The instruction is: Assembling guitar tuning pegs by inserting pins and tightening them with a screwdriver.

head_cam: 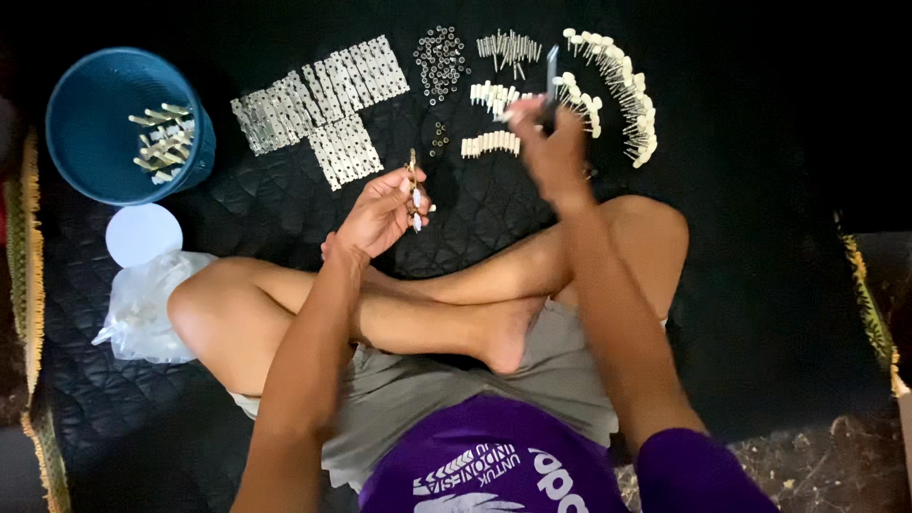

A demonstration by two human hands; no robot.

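Brass-toned small part [413,185] pinched in left hand [380,214]; blurred right hand [556,142], grip unclear, beside clear plastic bag [142,304].

Left hand [380,211] pinched shut, raised; right hand [551,142] blurred, reaching forward.

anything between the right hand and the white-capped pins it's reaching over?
Nothing visible. The right hand, blurred and holding a dark tool, hovers directly over the white-capped pins on the black mat. The left hand holds a small assembled piece apart, nearer the knees.
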